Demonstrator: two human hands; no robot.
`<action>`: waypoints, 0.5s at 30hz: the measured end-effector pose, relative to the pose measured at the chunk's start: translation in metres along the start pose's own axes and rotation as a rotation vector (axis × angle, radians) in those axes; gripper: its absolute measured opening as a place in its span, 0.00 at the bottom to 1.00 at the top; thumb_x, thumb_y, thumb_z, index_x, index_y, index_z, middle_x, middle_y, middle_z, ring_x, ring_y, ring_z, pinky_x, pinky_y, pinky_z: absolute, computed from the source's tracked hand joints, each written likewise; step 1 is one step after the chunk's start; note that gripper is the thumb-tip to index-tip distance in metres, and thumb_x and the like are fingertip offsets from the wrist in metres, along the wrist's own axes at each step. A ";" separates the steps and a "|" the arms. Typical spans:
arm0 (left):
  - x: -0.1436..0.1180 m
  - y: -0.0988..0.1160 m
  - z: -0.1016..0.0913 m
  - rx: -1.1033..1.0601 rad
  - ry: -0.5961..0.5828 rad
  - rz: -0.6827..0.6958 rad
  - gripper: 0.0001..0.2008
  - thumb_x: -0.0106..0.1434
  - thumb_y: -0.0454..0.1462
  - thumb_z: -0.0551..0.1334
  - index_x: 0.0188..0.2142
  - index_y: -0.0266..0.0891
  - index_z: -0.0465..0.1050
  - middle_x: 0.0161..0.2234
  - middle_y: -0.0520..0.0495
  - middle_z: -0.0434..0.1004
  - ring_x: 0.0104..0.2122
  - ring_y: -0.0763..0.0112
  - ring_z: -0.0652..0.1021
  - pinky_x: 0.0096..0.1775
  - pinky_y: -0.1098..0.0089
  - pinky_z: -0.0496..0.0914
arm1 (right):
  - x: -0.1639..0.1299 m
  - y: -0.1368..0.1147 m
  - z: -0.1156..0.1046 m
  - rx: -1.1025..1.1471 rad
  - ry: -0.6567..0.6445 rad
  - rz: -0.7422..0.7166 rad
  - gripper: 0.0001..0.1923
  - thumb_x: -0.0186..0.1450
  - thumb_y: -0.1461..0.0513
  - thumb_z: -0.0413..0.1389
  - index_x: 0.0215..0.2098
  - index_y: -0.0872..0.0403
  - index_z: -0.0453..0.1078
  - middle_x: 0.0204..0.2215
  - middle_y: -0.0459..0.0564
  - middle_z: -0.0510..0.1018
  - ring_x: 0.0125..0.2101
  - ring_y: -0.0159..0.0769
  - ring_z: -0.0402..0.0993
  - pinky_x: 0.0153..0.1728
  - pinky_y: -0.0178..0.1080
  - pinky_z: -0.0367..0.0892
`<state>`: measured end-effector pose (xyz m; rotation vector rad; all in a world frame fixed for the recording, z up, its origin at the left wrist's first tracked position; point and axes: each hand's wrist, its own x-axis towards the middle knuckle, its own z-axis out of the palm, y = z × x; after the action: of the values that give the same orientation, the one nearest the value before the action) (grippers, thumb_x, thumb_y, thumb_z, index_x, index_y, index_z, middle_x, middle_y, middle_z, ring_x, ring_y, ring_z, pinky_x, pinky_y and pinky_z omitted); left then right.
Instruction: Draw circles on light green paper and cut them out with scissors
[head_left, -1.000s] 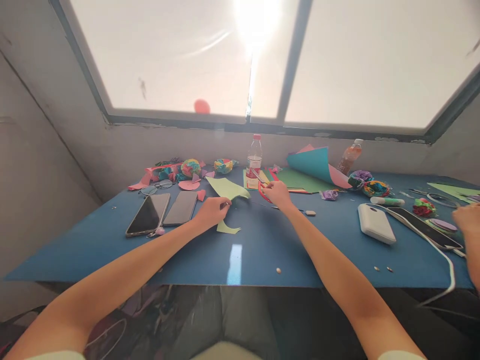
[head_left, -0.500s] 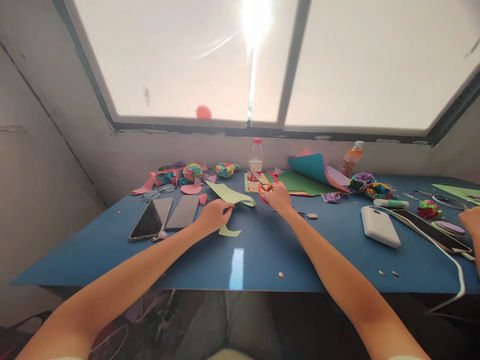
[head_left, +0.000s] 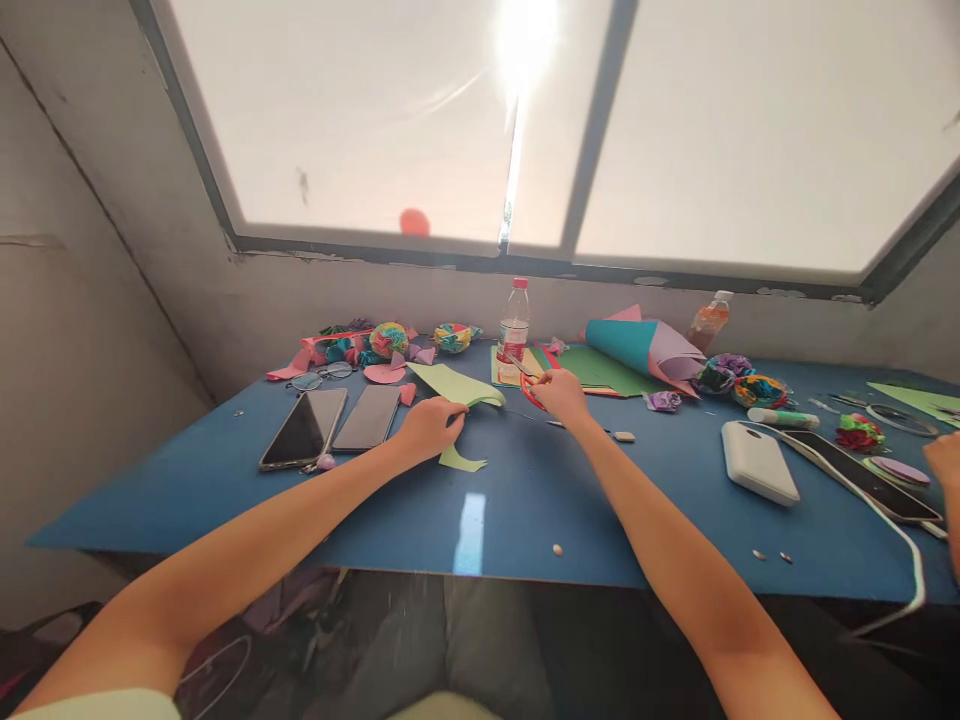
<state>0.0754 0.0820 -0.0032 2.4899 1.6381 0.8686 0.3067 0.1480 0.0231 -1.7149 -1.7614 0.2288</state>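
Note:
In the head view, my left hand (head_left: 431, 430) pinches the near edge of a pale green paper sheet (head_left: 450, 385), which curls up at its right end. A small curved green paper scrap (head_left: 460, 460) lies on the table just below that hand. My right hand (head_left: 561, 393) is closed around the red handles of a pair of scissors (head_left: 531, 388). The blades point away to the upper left, in front of a clear bottle with a red cap (head_left: 514, 325), and stand apart from the green sheet. My fingers hide part of the handles.
Two phones (head_left: 306, 428) lie left, near eyeglasses (head_left: 322, 376) and paper flowers (head_left: 388, 341). Coloured paper (head_left: 600, 368) and a rolled sheet (head_left: 622, 341) sit at the back. Right are a white power bank (head_left: 759, 462), a glue stick (head_left: 783, 418) and another person's hand (head_left: 943, 460).
The camera view has tilted slightly. The rolled blue and pink paper at the back has curled over more. Both hands keep their holds, and the scissors have barely shifted.

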 end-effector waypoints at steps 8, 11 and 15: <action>0.003 0.003 -0.004 -0.163 0.063 -0.091 0.24 0.64 0.45 0.48 0.24 0.40 0.78 0.26 0.47 0.80 0.32 0.64 0.76 0.49 0.60 0.62 | 0.001 0.002 0.000 0.076 0.092 -0.020 0.06 0.53 0.61 0.54 0.23 0.56 0.68 0.37 0.54 0.72 0.33 0.35 0.67 0.30 0.34 0.56; 0.003 0.006 -0.008 -0.201 0.134 -0.096 0.21 0.63 0.45 0.50 0.24 0.41 0.77 0.25 0.49 0.80 0.38 0.63 0.76 0.54 0.59 0.60 | 0.001 0.003 0.000 0.138 0.053 0.000 0.04 0.50 0.63 0.56 0.20 0.56 0.67 0.32 0.51 0.72 0.31 0.34 0.67 0.28 0.34 0.56; 0.002 0.011 -0.013 -0.196 0.167 -0.014 0.20 0.64 0.43 0.50 0.26 0.41 0.77 0.25 0.51 0.79 0.32 0.67 0.76 0.59 0.59 0.54 | 0.004 0.000 0.003 0.301 0.053 0.084 0.08 0.50 0.61 0.58 0.27 0.55 0.65 0.26 0.47 0.70 0.28 0.33 0.67 0.26 0.32 0.58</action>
<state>0.0785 0.0752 0.0123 2.3273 1.5274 1.2016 0.3056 0.1524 0.0216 -1.5628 -1.5302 0.4564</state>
